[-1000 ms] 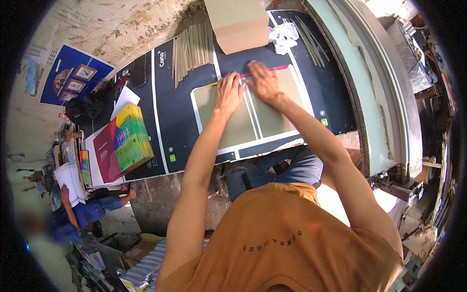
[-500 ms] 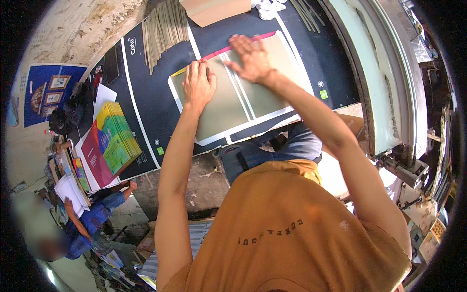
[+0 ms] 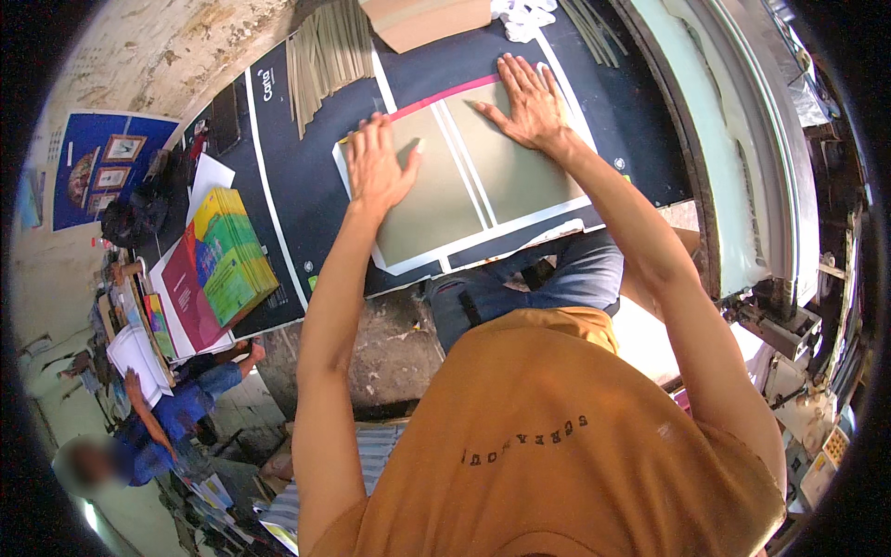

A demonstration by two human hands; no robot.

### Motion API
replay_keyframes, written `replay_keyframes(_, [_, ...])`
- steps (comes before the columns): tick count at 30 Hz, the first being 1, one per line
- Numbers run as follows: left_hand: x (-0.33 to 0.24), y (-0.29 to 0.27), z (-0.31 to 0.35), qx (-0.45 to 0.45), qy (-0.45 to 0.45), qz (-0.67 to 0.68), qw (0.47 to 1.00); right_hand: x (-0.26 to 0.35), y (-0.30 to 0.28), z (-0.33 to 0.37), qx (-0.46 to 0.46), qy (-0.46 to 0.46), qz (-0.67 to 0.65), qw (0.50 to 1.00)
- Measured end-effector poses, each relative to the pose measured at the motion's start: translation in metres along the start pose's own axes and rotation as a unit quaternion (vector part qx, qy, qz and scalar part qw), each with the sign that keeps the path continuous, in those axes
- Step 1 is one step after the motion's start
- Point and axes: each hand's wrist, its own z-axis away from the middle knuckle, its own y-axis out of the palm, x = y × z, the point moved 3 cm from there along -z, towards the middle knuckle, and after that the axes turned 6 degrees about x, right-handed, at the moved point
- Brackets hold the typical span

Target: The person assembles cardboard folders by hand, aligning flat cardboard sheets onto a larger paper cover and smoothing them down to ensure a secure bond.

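Observation:
Two grey-brown boards lie side by side on a white cover sheet, with a narrow board strip between white gaps; together they form a book cover [image 3: 427,200]. Along its far edge runs a folded-over pink strip [image 3: 444,96], with a bit of yellow at the far left corner. My left hand [image 3: 378,167] rests over the left board near that corner, fingers stretched and thumb apart. Flat on the right board, my right hand [image 3: 532,107] has its fingers spread and their tips at the pink edge. Neither hand grips anything.
Thin board strips [image 3: 329,60], a cardboard box [image 3: 427,20] and crumpled white material [image 3: 524,17] lie along the dark table's far side. Colourful booklets [image 3: 232,255] are stacked at the left. Beyond them a person [image 3: 172,422] handles papers. A pale machine edge [image 3: 715,139] borders the right.
My right hand has slid rightward along the pink edge to the far right corner. My left hand has loosened from bent fingers to a flatter, stretched pose and shifted slightly left across the cover.

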Motion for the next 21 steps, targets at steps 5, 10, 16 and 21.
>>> replay_keyframes(5, [0.009,-0.016,0.005,-0.058,-0.018,0.028,0.998,0.038,0.010,-0.017,-0.033,-0.001,-0.007,0.999])
replay_keyframes(10, [0.004,-0.013,0.001,-0.052,-0.012,0.027,0.998,0.084,0.020,-0.021,-0.060,-0.052,0.008,0.997])
replay_keyframes(16, [0.005,-0.015,-0.015,-0.037,-0.033,0.024,0.998,0.103,0.005,-0.005,-0.004,-0.131,-0.067,0.989])
replay_keyframes(21, [-0.028,0.032,-0.044,-0.017,-0.003,0.065,0.998,0.098,0.001,-0.002,-0.122,-0.063,-0.083,0.987])
